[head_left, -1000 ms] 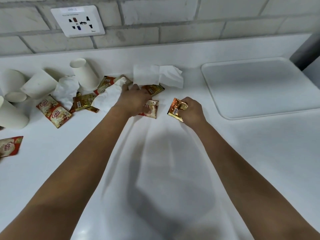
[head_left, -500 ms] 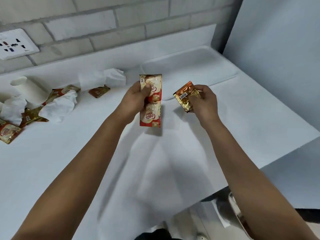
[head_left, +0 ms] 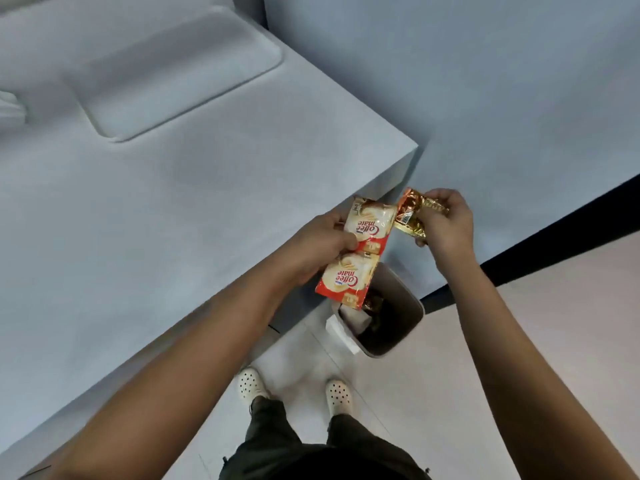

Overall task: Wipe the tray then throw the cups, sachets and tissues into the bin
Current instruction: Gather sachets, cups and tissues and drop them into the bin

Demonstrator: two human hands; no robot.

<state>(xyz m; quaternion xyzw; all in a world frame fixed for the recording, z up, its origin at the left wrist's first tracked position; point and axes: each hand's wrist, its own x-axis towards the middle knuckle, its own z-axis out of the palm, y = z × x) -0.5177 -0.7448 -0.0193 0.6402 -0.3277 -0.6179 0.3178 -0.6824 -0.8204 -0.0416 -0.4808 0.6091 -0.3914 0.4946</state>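
My left hand (head_left: 313, 244) grips a strip of two red-and-white creamer sachets (head_left: 356, 252), which hangs past the counter's corner. My right hand (head_left: 446, 223) pinches a crumpled gold foil sachet (head_left: 410, 216) just to the right of it. Both hands hover over an open grey bin (head_left: 398, 336) on the floor, which holds tissues and wrappers. The white tray (head_left: 180, 74) lies on the counter at the upper left, far from both hands. A bit of white tissue (head_left: 10, 105) shows at the left edge. No cups are in view.
The white counter (head_left: 173, 209) ends in a corner (head_left: 414, 148) just above the bin. A pale wall with a dark skirting strip runs on the right. My feet in white shoes (head_left: 294, 393) stand on the light floor beside the bin.
I have turned right and down, away from the cups and tissues. Both hands lifted their sachets off the counter and carried them past its corner to above the bin.
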